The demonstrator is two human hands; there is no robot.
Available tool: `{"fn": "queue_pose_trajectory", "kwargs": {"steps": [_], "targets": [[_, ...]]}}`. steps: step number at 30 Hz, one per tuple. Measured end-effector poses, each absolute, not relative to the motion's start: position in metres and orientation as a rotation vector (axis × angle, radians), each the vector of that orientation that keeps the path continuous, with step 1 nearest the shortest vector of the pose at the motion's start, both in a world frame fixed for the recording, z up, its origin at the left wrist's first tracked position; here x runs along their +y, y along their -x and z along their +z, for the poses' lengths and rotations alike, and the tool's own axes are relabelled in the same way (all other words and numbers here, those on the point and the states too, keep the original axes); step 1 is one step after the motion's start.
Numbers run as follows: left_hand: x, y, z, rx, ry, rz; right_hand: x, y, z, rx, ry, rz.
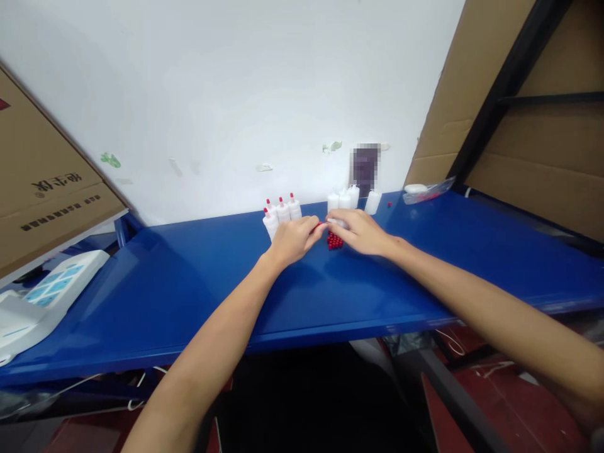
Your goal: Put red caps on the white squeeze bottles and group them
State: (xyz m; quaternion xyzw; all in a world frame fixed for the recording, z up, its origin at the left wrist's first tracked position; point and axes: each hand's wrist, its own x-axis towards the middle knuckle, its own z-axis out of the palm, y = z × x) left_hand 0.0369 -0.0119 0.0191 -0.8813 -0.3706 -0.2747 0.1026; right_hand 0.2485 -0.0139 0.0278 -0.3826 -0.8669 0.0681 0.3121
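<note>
My left hand (293, 239) and my right hand (361, 231) meet over the far middle of a blue table (198, 283). My right hand is closed around a small white bottle (336, 222). My left hand pinches a small red cap (321, 224) at the bottle's end. A pile of several red caps (335, 241) lies on the table just below the fingers. Several white bottles with red caps (281, 212) stand behind my left hand. Uncapped white bottles (352, 197) stand behind my right hand, by the wall.
A white scale with a keypad (42, 296) sits at the table's left end under a cardboard box (42, 189). A clear plastic bag (427, 190) lies at the far right. Cardboard and a black shelf frame (509, 82) stand to the right. One loose red cap (389, 204) lies near the bag.
</note>
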Motion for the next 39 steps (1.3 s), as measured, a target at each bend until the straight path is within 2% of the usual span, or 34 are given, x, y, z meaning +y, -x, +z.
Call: {"fn": "queue_pose_trajectory", "kwargs": {"steps": [17,23,39], "targets": [[-0.013,-0.043,0.011,-0.847,2.677,-0.916,-0.014,-0.254,0.026,-2.399,0.733,0.243],[-0.016,-0.042,0.013,-0.778,2.741,-0.921,-0.025,-0.245,0.030,-2.296,0.802,0.183],[-0.041,-0.038,0.034,-0.861,2.953,-0.829,-0.035,-0.236,0.027,-2.293,0.721,0.311]]}}
